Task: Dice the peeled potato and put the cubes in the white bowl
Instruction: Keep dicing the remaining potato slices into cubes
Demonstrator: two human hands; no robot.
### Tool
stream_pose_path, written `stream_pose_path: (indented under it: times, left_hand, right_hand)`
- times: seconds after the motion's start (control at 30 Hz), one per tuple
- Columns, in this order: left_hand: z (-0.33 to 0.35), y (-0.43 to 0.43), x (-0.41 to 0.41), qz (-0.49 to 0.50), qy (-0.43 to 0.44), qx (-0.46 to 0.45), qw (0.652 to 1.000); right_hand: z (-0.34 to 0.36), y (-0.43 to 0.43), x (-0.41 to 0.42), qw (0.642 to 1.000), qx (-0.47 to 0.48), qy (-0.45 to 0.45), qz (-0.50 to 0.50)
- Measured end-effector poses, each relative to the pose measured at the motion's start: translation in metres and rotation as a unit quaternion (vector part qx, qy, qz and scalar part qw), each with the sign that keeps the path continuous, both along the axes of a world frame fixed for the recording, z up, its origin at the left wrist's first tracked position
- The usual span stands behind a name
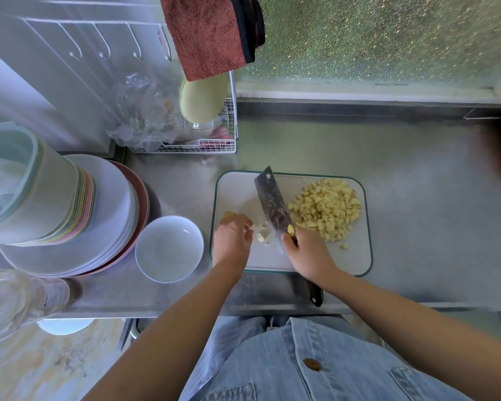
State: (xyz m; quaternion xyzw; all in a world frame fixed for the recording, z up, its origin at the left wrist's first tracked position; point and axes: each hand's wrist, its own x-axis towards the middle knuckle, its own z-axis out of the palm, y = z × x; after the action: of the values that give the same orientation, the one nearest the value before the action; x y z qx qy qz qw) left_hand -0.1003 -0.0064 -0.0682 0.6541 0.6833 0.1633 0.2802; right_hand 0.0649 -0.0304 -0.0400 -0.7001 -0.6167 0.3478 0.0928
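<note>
Denim shirt (pixel 315 357) cloth fills the bottom of the view, and two bare forearms are stretched from it to a cutting board (pixel 237 192) laid on a steel counter (pixel 417 198). What is left of the potato (pixel 262 231), a small pale piece already partly cut, is held at the near left of the board by the curled fingertips of the left hand (pixel 233 238). Just to its right a broad knife (pixel 272 204) is gripped by the handle in the right hand (pixel 307 250), its blade set close beside those fingertips. A large heap of cubes (pixel 326 211) is piled on the right half of the board. The white bowl (pixel 168 241) is stood off the board to the left, holding only a few scraps, with a stack of plates (pixel 107 204) beyond it. The chief risk is judged to be a nicked fingertip, since so short a piece leaves little room between blade and fingers; the stub could also be rolled or squeezed out under pressure. Cubes could be spilled onto the counter when carried across to the bowl, which lies on the far side from the heap.
</note>
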Motion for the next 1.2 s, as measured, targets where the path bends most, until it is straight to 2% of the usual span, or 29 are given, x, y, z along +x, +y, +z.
stream_pose_path:
  times: [0.1,0.23,0.47,0.73,0.83,0.93,1.0,1.1,1.13,1.2]
  left_hand:
    - [-0.002,-0.005,-0.001,0.011,0.02,0.024,0.999]
    - [0.001,-0.01,0.002,0.005,0.062,0.014,0.998]
    - [0.0,-0.009,-0.001,-0.001,0.061,-0.001,0.998]
    - [0.003,-0.01,-0.001,-0.015,0.081,0.002,0.997]
    - [0.005,-0.007,-0.003,-0.03,0.072,-0.025,0.997]
    - [0.011,-0.004,0.0,-0.037,0.03,-0.04,0.998]
    - [0.02,-0.004,0.01,-0.08,0.017,0.003,0.997]
    - [0.031,-0.002,0.033,-0.206,-0.028,0.072,0.975]
    - [0.033,0.0,0.041,-0.251,-0.02,0.069,0.965]
    - [0.031,0.003,0.053,-0.308,0.058,0.051,0.948]
  right_hand:
    - [0.002,-0.011,-0.014,0.999,-0.015,-0.001,0.042]
    - [-0.014,-0.021,-0.021,0.998,-0.027,-0.019,0.059]
    - [-0.012,-0.013,0.022,0.997,0.007,-0.043,-0.066]
    - [-0.011,-0.016,0.01,0.999,0.004,-0.026,0.025]
    - [-0.01,-0.01,0.021,0.998,-0.015,-0.021,-0.049]
    - [0.002,-0.003,0.033,0.985,-0.033,0.094,-0.143]
    - [0.012,0.001,0.039,0.968,-0.039,0.162,-0.189]
    - [0.023,0.005,0.046,0.946,-0.042,0.21,-0.242]
    - [0.026,0.005,0.047,0.943,-0.04,0.215,-0.251]
    - [0.031,0.005,0.049,0.938,-0.037,0.224,-0.262]
